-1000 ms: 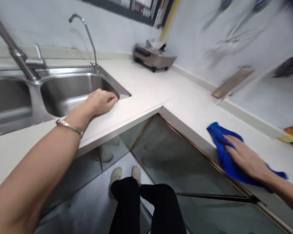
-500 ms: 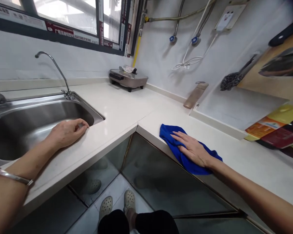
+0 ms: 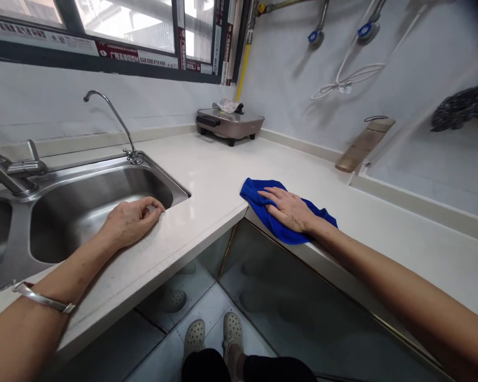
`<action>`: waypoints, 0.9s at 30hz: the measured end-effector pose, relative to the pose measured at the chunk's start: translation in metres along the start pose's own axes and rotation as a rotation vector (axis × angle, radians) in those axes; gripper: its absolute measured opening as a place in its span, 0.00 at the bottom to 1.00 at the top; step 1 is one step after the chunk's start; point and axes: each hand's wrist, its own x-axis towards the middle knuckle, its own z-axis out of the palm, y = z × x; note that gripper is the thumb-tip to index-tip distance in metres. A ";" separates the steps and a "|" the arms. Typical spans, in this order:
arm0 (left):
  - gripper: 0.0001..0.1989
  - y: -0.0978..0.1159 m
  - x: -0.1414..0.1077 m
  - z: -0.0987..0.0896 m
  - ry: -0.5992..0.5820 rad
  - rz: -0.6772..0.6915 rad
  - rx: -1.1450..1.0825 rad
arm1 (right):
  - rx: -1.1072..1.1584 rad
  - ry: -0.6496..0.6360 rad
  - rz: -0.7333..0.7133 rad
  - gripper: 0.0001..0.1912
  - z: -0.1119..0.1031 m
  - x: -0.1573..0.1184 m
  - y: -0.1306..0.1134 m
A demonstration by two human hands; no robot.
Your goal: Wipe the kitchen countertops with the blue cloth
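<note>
My right hand (image 3: pixel 289 208) lies flat on a blue cloth (image 3: pixel 322 215), fingers stretched out and slightly apart, pressing it against the white countertop (image 3: pixel 227 170). The cloth is spread at the counter's inner corner, and its near side hangs over the front edge. By the rim of the steel sink (image 3: pixel 103 204), my left hand (image 3: pixel 131 220) rests on the counter with fingers curled and thumb against the index finger. Nothing shows in it.
Taps (image 3: pixel 19 175) and a slim curved spout (image 3: pixel 111 114) stand behind the sink. An electric pan (image 3: pixel 231 126) occupies the back corner. A brown bottle (image 3: pixel 364 146) leans by the right wall. Dark glossy cabinet doors (image 3: pixel 322 307) lie below the counter.
My right hand has slid the blue cloth left along the counter to its inner corner. My left hand stays by the sink; the view has turned, shifting the scene.
</note>
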 end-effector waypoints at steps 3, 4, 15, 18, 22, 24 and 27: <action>0.18 0.005 -0.003 0.000 0.000 0.018 0.080 | -0.004 0.033 0.056 0.29 0.007 0.023 -0.006; 0.18 0.006 -0.004 0.000 0.001 0.032 0.108 | -0.009 0.036 0.078 0.29 0.008 0.029 -0.008; 0.24 -0.001 -0.013 0.004 0.059 0.022 0.159 | 0.008 -0.088 0.177 0.32 -0.003 0.015 -0.018; 0.25 -0.004 -0.015 0.004 0.058 0.050 0.114 | 0.024 -0.057 0.172 0.32 -0.002 -0.006 -0.009; 0.28 -0.003 -0.016 0.000 0.031 0.042 0.035 | 0.033 -0.029 0.205 0.32 -0.003 -0.037 0.001; 0.29 -0.001 -0.017 -0.002 0.025 0.014 0.022 | 0.034 -0.024 0.212 0.32 -0.006 -0.052 0.003; 0.30 0.002 -0.021 -0.002 0.026 -0.006 0.015 | 0.039 -0.015 0.218 0.33 -0.013 -0.074 0.005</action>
